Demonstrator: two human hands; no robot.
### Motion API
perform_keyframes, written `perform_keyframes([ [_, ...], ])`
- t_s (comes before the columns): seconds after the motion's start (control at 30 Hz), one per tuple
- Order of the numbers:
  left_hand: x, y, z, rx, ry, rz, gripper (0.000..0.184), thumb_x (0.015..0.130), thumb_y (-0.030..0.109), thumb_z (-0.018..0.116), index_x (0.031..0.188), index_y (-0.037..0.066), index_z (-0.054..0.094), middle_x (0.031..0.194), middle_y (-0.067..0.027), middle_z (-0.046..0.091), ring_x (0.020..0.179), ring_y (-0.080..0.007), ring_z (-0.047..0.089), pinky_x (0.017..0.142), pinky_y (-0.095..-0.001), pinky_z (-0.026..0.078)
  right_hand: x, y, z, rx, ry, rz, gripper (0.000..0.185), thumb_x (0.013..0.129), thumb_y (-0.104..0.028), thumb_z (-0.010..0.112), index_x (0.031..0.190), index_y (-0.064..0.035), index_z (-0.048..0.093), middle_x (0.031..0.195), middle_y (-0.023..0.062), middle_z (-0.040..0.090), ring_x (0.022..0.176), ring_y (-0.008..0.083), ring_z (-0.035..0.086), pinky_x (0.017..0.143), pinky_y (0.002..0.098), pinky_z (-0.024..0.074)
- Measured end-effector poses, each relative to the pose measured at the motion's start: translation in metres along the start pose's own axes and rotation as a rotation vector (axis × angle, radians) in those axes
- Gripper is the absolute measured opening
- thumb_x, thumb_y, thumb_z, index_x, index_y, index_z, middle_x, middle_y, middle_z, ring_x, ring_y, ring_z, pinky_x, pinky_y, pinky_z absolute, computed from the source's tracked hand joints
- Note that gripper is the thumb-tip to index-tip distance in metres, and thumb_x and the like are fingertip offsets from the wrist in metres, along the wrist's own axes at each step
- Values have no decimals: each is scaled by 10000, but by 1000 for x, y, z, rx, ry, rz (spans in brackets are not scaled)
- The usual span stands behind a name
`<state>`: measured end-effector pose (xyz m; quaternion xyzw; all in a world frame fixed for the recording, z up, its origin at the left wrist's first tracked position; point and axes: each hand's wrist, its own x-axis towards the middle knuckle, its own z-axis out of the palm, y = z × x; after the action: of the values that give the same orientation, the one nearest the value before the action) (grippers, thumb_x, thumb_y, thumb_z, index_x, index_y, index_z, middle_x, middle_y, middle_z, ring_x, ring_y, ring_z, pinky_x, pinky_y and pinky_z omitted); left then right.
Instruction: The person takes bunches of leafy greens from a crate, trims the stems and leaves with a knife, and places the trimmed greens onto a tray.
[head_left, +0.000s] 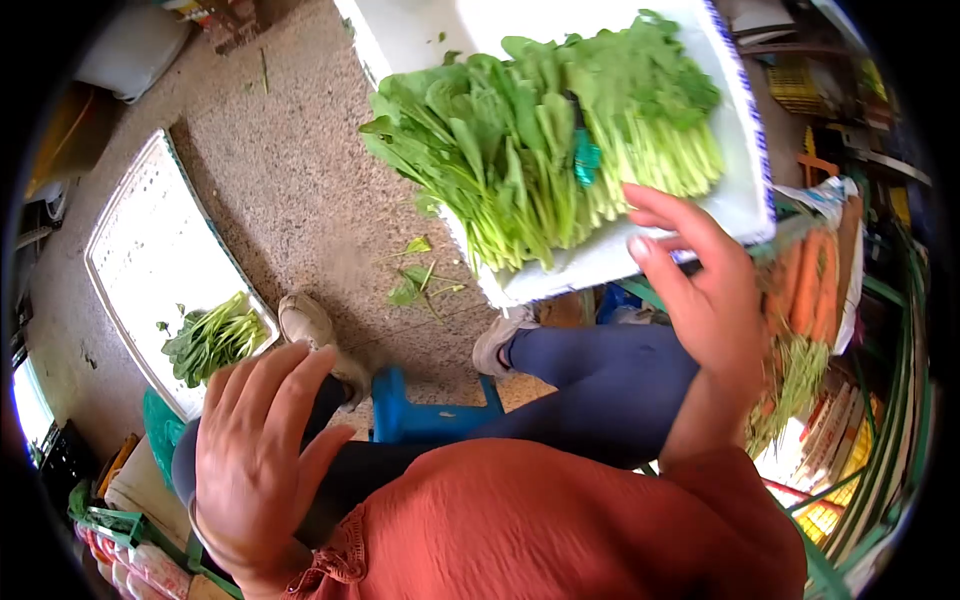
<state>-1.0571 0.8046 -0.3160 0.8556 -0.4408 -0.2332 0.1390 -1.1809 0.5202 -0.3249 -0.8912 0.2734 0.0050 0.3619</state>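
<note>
My left hand (255,430) is raised above my left thigh, fingers stretched out, holding nothing. Below its fingertips a small bunch of leafy greens (215,338) lies at the near end of a white perforated tray (150,240) on the floor. My right hand (705,280) hangs over the near right edge of a white crate (745,130), thumb and fingers apart and nothing between them. In that crate, broad-leaved greens (480,140) lie side by side with finer-leaved green herbs (650,100), stems toward me. A teal item with a dark end (586,158) rests on the stems; its kind is unclear.
A blue plastic stool (425,415) stands between my legs. Loose leaves and stems (420,285) lie on the speckled floor (320,180). Carrots (808,280) are in a bag at my right, beside green metal bars (905,380). A green crate (120,520) is at lower left.
</note>
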Motion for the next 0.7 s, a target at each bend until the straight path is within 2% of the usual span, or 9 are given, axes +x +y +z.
perform_keyframes([
  [0.13, -6, 16, 20, 17, 98, 115, 460, 703, 199, 669, 1107, 61, 500, 1001, -107, 552, 918, -274, 527, 821, -377, 395, -9, 33, -3, 140, 128, -93, 272, 841, -119, 569, 1100, -38, 589, 903, 103, 645, 818, 150, 605, 649, 256, 469],
  [0.2, -9, 21, 28, 56, 3, 150, 472, 707, 193, 664, 1130, 54, 509, 1046, -135, 563, 967, -316, 526, 850, -397, 400, 1, 53, -3, 95, 170, -104, 231, 852, -118, 548, 1045, -5, 605, 848, 87, 651, 752, 148, 609, 644, 250, 469],
  [0.27, -5, 17, 44, 10, 14, 241, 453, 716, 198, 659, 1121, 59, 510, 1023, -144, 565, 955, -319, 534, 840, -402, 404, 19, 64, 3, 321, 131, -1, 196, 833, -120, 555, 973, -8, 634, 755, 79, 646, 706, 148, 609, 641, 252, 473],
  [0.33, 0, 18, 55, 38, -122, 191, 452, 727, 238, 655, 1119, 62, 513, 1006, -163, 571, 941, -331, 544, 835, -406, 414, 51, 91, 4, 155, 42, 62, 163, 797, -130, 567, 901, -50, 664, 736, 93, 650, 712, 183, 624, 657, 285, 483],
  [0.4, 6, 17, 65, 86, -163, 178, 456, 735, 266, 654, 1116, 65, 506, 991, -161, 576, 930, -332, 554, 816, -415, 422, 83, 119, 13, -71, 132, 20, 142, 759, -146, 579, 838, -86, 681, 761, 105, 655, 737, 233, 631, 684, 314, 490],
  [0.5, 14, 1, 86, 80, -185, 156, 470, 735, 289, 653, 1120, 65, 505, 981, -169, 581, 923, -343, 559, 803, -421, 432, 97, 124, 42, -180, 214, 194, 124, 744, -165, 585, 764, -79, 672, 810, 121, 654, 775, 274, 624, 725, 342, 490],
  [0.53, 17, -4, 93, 33, -165, 162, 478, 727, 283, 653, 1128, 63, 511, 986, -178, 582, 926, -353, 553, 810, -419, 435, 99, 125, 50, -258, 203, 203, 137, 730, -195, 627, 777, -72, 668, 830, 133, 650, 795, 283, 621, 745, 350, 486],
  [0.63, 25, -6, 104, 130, -237, 63, 484, 727, 295, 650, 1134, 71, 515, 1020, -184, 578, 961, -354, 547, 831, -418, 432, 93, 125, 66, -155, 154, 224, 246, 697, -221, 684, 893, -75, 658, 904, 129, 650, 845, 279, 617, 781, 344, 479],
  [0.7, 30, -11, 113, 179, -288, 21, 486, 728, 299, 648, 1138, 74, 516, 1031, -186, 576, 972, -353, 544, 840, -417, 430, 88, 125, 74, -174, 206, 329, 383, 668, -237, 724, 998, -70, 623, 952, 115, 646, 882, 270, 613, 798, 343, 474],
])
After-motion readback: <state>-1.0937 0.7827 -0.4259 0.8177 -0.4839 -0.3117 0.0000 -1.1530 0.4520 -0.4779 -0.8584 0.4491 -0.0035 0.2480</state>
